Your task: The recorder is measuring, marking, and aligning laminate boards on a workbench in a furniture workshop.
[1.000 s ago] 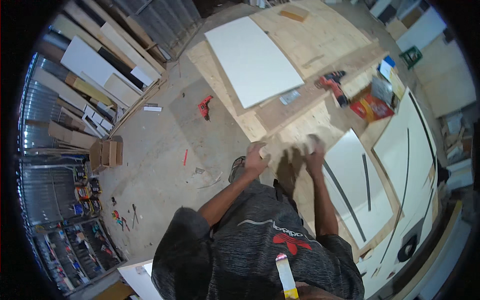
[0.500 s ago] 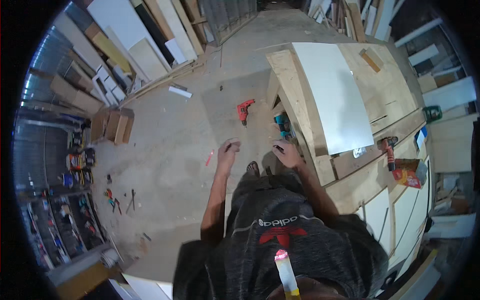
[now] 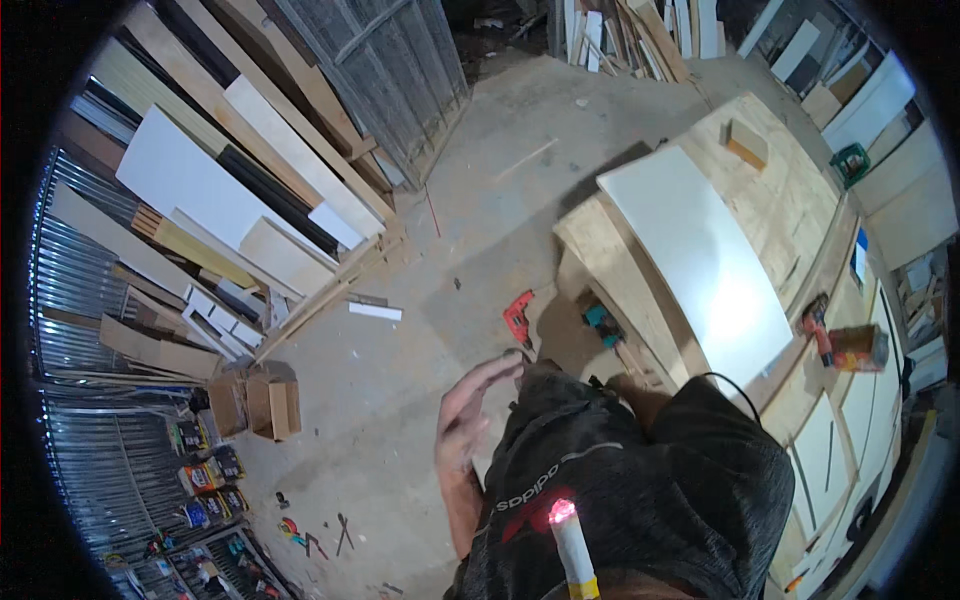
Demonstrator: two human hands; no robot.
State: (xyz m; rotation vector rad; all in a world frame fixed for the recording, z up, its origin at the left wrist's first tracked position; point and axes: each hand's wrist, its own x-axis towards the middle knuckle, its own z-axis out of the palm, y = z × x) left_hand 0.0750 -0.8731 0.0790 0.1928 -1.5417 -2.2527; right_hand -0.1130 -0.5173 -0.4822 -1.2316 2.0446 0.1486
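Observation:
My left hand (image 3: 470,405) reaches forward, a little blurred, its fingers stretched out and apparently holding nothing. Its fingertips appear close to the chuck end of a red drill (image 3: 518,315) lying on the concrete floor; whether they touch it I cannot tell. My right hand is hidden behind my dark shirt (image 3: 640,470), beside the workbench. A teal power tool (image 3: 602,325) sits by the bench's near left side. A lit cigarette (image 3: 572,550) juts into the lower middle of the view.
The wooden workbench (image 3: 790,190) at right carries a white panel (image 3: 700,250), a wood block (image 3: 747,146), a red-and-black drill (image 3: 817,330) and an open box (image 3: 858,348). Boards (image 3: 190,150) lean along the left wall. Cardboard boxes (image 3: 272,405) and pliers (image 3: 313,545) lie on the floor.
The view has swung, and I have leaned forward. My left hand has come closer to the red drill. My right hand, visible before beside the bench, has gone out of sight behind my shirt.

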